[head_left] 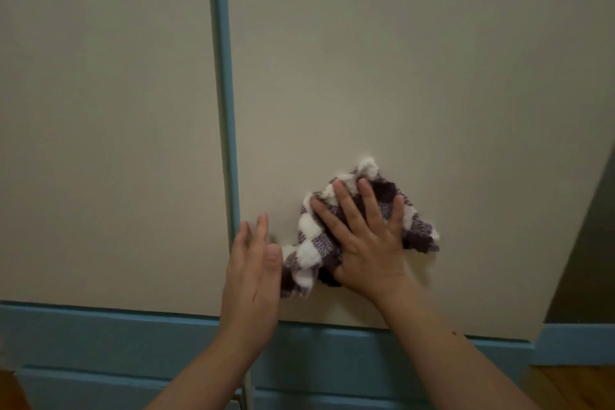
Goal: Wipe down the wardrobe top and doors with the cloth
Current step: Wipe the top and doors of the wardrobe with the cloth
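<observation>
The right hand (364, 236) is pressing the checkered cloth (336, 236) flat against the lower part of the right wardrobe door (399, 76), fingers (346, 201) spread wide over it. The left hand (254, 263) is sitting edge-on just beside the cloth, fingers straight and together, near the blue strip (224, 93) between the doors.

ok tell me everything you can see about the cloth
The cloth is checked in white and dark purple, with a soft, fluffy, knitted look. It is bunched up rather than folded, with one white corner poking up at the top. It lies pressed against the lower part of the cream door, to the right of the blue strip. The right hand lies flat on it with its fingers spread. The left hand is open beside its lower left end; whether its thumb touches the cloth cannot be told.
</observation>
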Motion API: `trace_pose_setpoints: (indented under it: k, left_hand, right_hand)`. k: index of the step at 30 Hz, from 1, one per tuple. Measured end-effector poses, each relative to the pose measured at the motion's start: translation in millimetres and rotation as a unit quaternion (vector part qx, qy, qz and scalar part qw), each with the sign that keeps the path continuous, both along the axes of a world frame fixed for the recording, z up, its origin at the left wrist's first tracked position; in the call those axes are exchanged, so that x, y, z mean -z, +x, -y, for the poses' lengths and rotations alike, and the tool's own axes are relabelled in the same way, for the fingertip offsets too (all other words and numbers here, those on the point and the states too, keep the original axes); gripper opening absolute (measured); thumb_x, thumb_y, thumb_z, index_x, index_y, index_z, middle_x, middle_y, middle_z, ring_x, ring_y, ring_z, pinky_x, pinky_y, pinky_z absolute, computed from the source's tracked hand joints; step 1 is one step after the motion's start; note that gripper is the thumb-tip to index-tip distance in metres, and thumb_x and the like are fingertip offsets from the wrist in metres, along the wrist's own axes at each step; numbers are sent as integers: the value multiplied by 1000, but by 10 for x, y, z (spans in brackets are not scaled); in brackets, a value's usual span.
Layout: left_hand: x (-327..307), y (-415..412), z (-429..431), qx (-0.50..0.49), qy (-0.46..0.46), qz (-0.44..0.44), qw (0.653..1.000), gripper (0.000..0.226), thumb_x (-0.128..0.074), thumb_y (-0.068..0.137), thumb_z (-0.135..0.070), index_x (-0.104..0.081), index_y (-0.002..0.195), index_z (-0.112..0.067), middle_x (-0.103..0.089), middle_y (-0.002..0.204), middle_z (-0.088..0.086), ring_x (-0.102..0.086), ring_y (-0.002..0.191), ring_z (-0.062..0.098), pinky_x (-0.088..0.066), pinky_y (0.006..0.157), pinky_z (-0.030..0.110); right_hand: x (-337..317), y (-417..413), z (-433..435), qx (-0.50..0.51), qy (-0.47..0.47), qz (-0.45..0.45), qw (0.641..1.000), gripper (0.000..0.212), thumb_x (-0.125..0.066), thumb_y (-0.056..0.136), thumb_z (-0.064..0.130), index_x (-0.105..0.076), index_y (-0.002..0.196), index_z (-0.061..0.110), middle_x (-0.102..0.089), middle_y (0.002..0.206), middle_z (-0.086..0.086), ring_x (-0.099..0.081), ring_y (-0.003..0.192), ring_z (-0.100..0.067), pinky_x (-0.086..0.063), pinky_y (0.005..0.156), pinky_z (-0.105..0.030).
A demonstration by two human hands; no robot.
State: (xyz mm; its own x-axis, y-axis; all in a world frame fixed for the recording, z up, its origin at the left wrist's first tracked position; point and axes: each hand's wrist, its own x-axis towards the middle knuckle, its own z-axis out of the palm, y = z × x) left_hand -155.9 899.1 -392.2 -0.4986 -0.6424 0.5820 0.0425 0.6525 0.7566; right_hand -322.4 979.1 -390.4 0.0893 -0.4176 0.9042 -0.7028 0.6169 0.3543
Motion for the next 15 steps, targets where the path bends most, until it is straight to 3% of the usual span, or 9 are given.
trace_pose_setpoints:
  k: [4, 6, 9, 11, 15]
  left_hand:
    - [-211, -29, -32, -42, -8, -38, 998, 86, -12, 71, -71, -22, 143, -26, -15, 153, 5, -13, 141, 14, -9, 109, 24]
    - [-317, -43, 10, -51, -26, -48, 997, 93, -12, 70, -78, -25, 143, -22, -16, 153, 9, -14, 141, 18, -8, 109, 24]
    - [-457, -62, 49, -54, -42, -45, 997, 108, -2, 62, -89, -26, 143, -22, -15, 154, 9, -14, 141, 19, -6, 109, 24]
    - [-549, -68, 48, -59, -41, -43, 996, 102, -6, 65, -86, -25, 143, -24, -13, 154, 8, -12, 142, 19, -6, 109, 24]
    - [-683, -65, 92, -54, -31, -50, 997, 88, -8, 69, -70, -21, 144, -26, -15, 154, 6, -10, 142, 17, -4, 107, 21]
  right_hand:
    - [-52, -335, -487, 49, -68, 51, 995, 81, -43, 77, 59, -14, 148, 36, 3, 159, 2, 1, 145, -30, 2, 107, -64]
    - [-35, -470, -740, 70, -107, 113, 985, 88, -41, 72, 60, -4, 148, 37, 9, 158, 2, 7, 144, -30, 5, 106, -65]
    - [10, -606, -1038, 111, -171, 227, 952, 94, -38, 65, 61, -2, 148, 35, 2, 156, -4, 2, 142, -34, -1, 101, -73]
    - [25, -649, -1104, 127, -217, 276, 928, 93, -38, 67, 60, 1, 148, 35, 0, 155, -5, 1, 141, -35, -5, 102, -75]
    - [-161, -503, -909, 108, -330, 341, 874, 99, -72, 74, 39, -12, 150, 19, -3, 156, -17, 1, 141, -41, -3, 103, -73]
